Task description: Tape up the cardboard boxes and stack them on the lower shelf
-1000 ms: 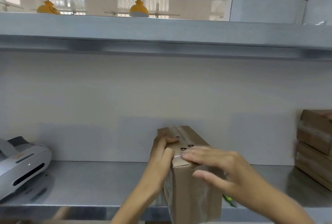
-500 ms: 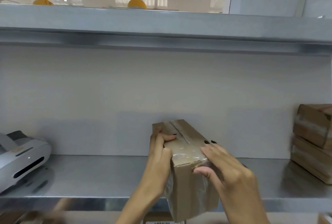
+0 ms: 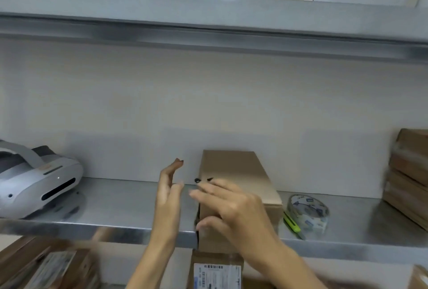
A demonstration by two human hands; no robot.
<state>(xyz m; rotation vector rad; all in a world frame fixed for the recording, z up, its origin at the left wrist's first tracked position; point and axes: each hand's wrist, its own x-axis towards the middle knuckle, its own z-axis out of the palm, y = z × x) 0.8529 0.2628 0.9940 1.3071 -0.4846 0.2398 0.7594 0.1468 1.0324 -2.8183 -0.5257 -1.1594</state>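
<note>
A brown cardboard box (image 3: 234, 173) lies on the steel shelf (image 3: 115, 200), its near end hanging over the shelf's front edge. My right hand (image 3: 231, 207) rests on the box's near left corner, fingers over the top and thumb on the front face. Just left of the box, my left hand (image 3: 169, 193) is off it, fingers spread and upright. A roll of clear tape (image 3: 309, 211) lies on the shelf right of the box. More taped boxes (image 3: 410, 173) are stacked at the far right.
A white and grey device (image 3: 34, 179) sits on the shelf at left. A green cutter (image 3: 292, 222) lies between box and tape roll. Below the shelf are a labelled box (image 3: 216, 270) and other cartons (image 3: 46, 265). An upper shelf (image 3: 208, 15) runs overhead.
The box has gone from held upright with its taped end up to lying flat on the shelf. My left hand has let go of it. The view has tilted down.
</note>
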